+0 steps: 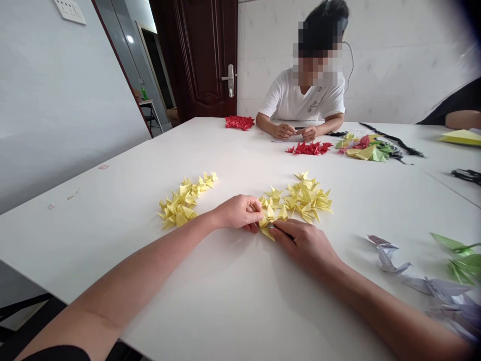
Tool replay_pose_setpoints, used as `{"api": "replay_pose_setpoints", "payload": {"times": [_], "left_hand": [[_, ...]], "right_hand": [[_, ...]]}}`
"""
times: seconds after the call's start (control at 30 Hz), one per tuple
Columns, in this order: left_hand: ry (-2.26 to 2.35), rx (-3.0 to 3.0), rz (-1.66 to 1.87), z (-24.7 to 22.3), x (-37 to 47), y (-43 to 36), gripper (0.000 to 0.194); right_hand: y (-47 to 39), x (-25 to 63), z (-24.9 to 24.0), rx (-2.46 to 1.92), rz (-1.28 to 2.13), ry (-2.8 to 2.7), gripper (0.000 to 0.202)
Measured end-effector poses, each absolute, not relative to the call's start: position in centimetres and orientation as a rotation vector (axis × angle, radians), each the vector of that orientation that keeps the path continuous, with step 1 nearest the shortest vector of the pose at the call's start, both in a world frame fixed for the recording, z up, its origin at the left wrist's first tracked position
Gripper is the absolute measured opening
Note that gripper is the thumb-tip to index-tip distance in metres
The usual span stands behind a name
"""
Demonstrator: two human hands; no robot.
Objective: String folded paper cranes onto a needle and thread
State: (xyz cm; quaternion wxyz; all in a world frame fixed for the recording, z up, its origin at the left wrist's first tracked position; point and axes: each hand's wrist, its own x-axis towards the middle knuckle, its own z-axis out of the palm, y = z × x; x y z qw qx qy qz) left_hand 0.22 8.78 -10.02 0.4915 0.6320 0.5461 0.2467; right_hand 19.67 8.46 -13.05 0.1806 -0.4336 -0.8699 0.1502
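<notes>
Near the middle of the table, my left hand (240,211) is closed in a pinch on a small yellow folded-paper crane (266,221). My right hand (302,241) meets the same crane from the right, its fingers curled shut. A small grey glint shows at its fingertips, too little to name. Just beyond my hands lies a pile of yellow paper cranes (306,198), some of them close to my fingers. A second pile of yellow paper cranes (182,200) lies to the left, beyond my left forearm.
White paper cranes (391,258) and green ones (466,263) lie at right by my forearm. Across the white table (124,200), a person (306,100) handles something small beside red paper piles (310,148). Mixed coloured papers (366,148), black cords (394,140) and a black-handled tool (467,175) lie farther right.
</notes>
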Motion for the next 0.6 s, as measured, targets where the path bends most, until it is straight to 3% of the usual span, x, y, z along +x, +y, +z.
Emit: {"api": "replay_pose_setpoints", "payload": {"times": [0.6], "left_hand": [[1.328,1.455,0.616,-10.29,0.25,8.64,0.007]], "right_hand": [[8.40,19.88,-13.20,-1.196,0.418,-2.481,0.029]]}}
